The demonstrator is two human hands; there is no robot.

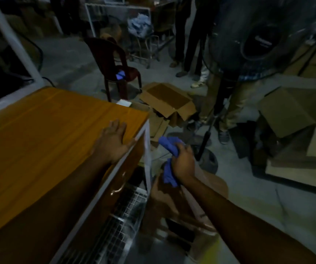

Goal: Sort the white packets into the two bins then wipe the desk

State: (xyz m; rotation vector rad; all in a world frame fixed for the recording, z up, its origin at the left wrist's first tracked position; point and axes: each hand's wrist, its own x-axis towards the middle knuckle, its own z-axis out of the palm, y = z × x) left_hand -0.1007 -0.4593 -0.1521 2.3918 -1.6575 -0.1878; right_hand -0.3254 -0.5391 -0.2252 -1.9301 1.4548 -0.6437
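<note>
The orange wooden desk (39, 134) fills the left half of the view. My left hand (115, 140) lies flat on its right edge, fingers straight and thumb over the rim. My right hand (183, 162) grips a crumpled blue cloth (169, 161) in the air to the right of the desk, below the top. A white packet (124, 103) shows just past the desk's far corner. An open cardboard box (167, 101) sits on the floor beyond the desk.
A dark plastic chair (113, 63) stands beyond the desk. A pedestal fan (256, 35) rises at right, its base (208, 161) near my right hand. People's legs (235, 103) stand behind it. Flattened cardboard (296, 145) is piled at right. A wire rack (123, 216) sits under the desk.
</note>
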